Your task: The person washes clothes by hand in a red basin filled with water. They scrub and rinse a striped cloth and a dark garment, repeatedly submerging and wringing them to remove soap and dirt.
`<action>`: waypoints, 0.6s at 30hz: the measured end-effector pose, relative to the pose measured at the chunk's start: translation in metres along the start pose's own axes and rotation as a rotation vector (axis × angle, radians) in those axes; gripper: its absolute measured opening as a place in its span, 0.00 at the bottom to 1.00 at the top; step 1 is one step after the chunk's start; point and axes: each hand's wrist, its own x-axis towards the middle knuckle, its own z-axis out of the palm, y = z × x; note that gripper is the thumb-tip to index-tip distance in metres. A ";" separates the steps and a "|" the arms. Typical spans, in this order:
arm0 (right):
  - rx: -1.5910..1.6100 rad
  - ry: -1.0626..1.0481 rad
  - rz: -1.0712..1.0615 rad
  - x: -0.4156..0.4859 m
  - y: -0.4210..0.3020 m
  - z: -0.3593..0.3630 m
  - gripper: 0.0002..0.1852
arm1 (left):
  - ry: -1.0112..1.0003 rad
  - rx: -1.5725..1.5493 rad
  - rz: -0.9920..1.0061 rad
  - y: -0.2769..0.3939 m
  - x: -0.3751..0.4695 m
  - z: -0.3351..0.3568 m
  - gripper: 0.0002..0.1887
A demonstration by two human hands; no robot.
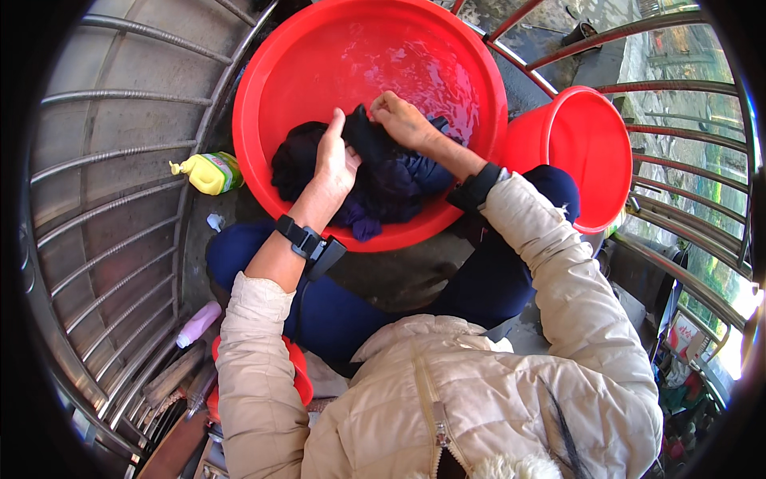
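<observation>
A large round red plastic basin [248, 114] stands before me, with water in its far part. Dark wet clothes [395, 185], black, navy and purple, lie heaped along its near side. My right hand [400, 118] pinches a raised piece of black cloth [362, 129] from its far side. At the left of that piece is my left hand [336, 154], thumb up and palm turned towards the cloth; whether its fingers grip any fabric is hidden.
A red bucket [589, 158] leans at the basin's right. A yellow pump bottle [207, 173] and a pink bottle [199, 324] are at the left, beside metal railings [125, 94]. Another red container [301, 371] is partly hidden by my left sleeve. More railings [688, 87] run along the right.
</observation>
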 end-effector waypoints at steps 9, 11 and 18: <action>-0.374 0.119 -0.302 -0.027 -0.013 0.014 0.39 | -0.171 -0.074 -0.001 0.020 -0.007 0.005 0.45; -0.442 0.141 -0.325 -0.030 -0.014 0.018 0.35 | -0.227 -0.018 0.009 0.016 -0.003 0.004 0.45; -0.270 0.257 -0.264 -0.031 -0.030 0.004 0.16 | -0.034 0.165 -0.165 0.004 0.017 -0.006 0.47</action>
